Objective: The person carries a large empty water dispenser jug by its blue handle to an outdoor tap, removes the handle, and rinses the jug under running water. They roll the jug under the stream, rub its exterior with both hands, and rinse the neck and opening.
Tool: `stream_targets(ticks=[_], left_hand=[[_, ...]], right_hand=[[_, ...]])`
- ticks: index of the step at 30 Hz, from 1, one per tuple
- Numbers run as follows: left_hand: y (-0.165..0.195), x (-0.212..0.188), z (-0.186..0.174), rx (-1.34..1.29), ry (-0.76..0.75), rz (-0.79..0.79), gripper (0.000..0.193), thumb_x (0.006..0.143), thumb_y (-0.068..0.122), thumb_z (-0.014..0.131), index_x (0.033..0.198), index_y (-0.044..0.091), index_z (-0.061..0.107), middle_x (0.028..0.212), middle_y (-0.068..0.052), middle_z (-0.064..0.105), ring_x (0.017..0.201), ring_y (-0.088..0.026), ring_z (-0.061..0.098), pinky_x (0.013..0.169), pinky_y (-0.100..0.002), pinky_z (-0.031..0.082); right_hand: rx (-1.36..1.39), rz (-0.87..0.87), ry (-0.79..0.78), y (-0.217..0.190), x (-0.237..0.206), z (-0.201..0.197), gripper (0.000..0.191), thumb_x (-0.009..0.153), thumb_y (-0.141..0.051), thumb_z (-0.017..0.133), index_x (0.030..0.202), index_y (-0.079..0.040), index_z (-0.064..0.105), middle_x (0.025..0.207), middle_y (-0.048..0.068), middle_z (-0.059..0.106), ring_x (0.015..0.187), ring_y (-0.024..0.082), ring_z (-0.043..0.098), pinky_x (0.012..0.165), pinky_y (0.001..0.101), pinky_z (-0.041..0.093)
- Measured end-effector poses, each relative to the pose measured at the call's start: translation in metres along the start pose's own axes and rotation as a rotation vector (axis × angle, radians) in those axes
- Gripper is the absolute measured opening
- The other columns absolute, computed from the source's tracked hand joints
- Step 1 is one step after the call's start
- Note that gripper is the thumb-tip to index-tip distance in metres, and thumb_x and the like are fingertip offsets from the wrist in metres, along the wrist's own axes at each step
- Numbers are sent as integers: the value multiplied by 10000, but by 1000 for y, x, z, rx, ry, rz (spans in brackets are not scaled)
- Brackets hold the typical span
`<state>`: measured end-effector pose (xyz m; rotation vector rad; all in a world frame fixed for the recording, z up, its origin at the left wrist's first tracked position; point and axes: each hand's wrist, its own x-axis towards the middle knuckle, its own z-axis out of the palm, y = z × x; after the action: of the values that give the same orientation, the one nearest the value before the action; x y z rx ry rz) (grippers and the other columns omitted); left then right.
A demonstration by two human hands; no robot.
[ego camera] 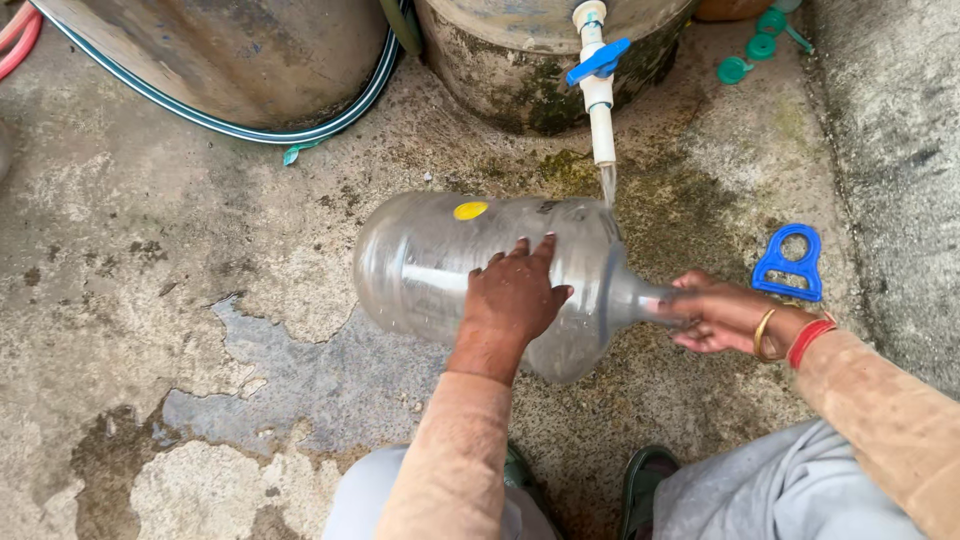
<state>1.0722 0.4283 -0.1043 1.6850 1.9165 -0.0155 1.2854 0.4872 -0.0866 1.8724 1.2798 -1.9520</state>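
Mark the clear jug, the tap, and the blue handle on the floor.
clear jug [420,265], head view, bare side wall.
tap [598,63], head view, blue lever.
blue handle [790,262], head view, its frame.

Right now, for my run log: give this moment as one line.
left hand: flat on clear water jug lying sideways | right hand: gripping jug neck | tap: water running onto jug

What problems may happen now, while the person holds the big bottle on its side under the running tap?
Water from the tap hits the bottle and may make it slippery, so the left hand could slide. The right hand grips only the narrow neck. The wet floor could cause slipping.
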Motion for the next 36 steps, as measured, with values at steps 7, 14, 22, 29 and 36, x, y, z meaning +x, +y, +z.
stream_targets(ticks=[7,14,22,29,36], left_hand=[[1,15,0,-27,-9,90,644,952,458,655,1496,162,479,1453,-110,591,1277,-321,616,1036,-516,505],[-28,7,-28,-66,99,50,626,942,453,678,1449,123,517,1301,-197,658,1167,-355,660,973,-486,538],[-35,1,-44,-93,62,10,590,902,419,723,1381,112,567,1233,-202,681,1143,-369,662,923,-493,556],[-43,2,-44,-138,56,2,625,901,429,715,1425,138,540,1228,-195,694,1142,-368,671,944,-485,553],[-42,6,-44,-121,39,-2,632,909,418,713,1446,144,522,1242,-193,684,1150,-362,670,950,-490,551]], right_hand=[[-730,-227,430,10,-9,3,936,582,-442,969,1322,-76,529,1138,190,733,1043,345,730,940,424,560],[-733,-300,461,7,-16,18,591,594,-163,835,1170,-108,718,1008,144,764,925,330,753,892,418,591],[-403,-96,188,2,-21,41,640,702,-102,757,1273,-147,471,804,148,702,663,233,690,570,338,529],[152,39,147,4,-25,58,604,793,-241,823,1252,-135,444,888,53,655,637,146,597,465,249,420],[557,98,88,10,-34,72,357,843,-348,731,1101,-116,647,821,64,622,569,103,510,432,206,369]])
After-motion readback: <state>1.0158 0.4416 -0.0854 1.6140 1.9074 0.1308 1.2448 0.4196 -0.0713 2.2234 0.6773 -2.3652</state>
